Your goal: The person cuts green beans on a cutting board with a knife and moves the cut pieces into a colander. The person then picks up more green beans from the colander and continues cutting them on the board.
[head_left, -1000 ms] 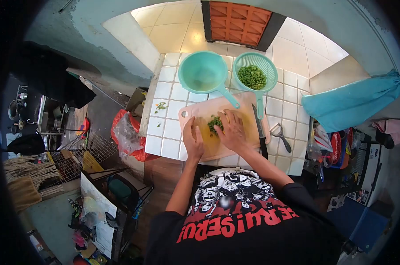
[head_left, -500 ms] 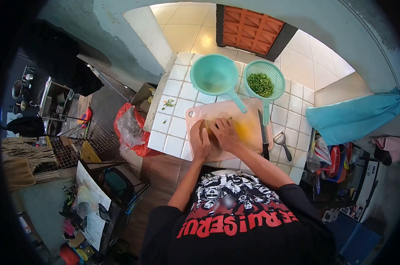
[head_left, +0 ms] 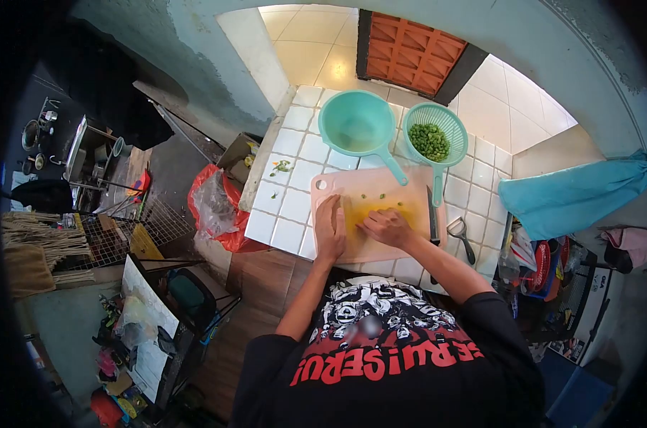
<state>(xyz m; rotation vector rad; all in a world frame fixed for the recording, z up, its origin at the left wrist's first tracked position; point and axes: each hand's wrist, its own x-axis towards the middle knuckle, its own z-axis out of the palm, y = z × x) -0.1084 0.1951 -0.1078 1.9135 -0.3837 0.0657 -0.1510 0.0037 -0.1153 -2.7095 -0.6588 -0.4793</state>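
A pink cutting board [head_left: 416, 191] with a yellow stain lies on the white tiled counter. Resting on its left part, my left hand [head_left: 329, 228] lies flat along a pale strip whose nature I cannot make out. My right hand [head_left: 386, 227] is over the yellow stain with its fingers drawn together; anything in them is hidden. Small green pieces [head_left: 381, 196] lie on the board above it. A knife [head_left: 432, 217] lies along the board's right side. Behind stand a turquoise bowl with a handle [head_left: 357, 123] and a turquoise strainer [head_left: 457, 135] holding chopped green pieces [head_left: 428, 142].
A peeler [head_left: 462, 235] lies right of the board. Green scraps [head_left: 280, 167] sit on the tiles at the left. A red plastic bag [head_left: 208, 207] hangs beside the counter's left edge. A turquoise cloth [head_left: 573, 192] hangs at the right.
My right hand has moved away from my left, toward the right and nearer me, uncovering green pieces on the board. The view has shifted slightly.
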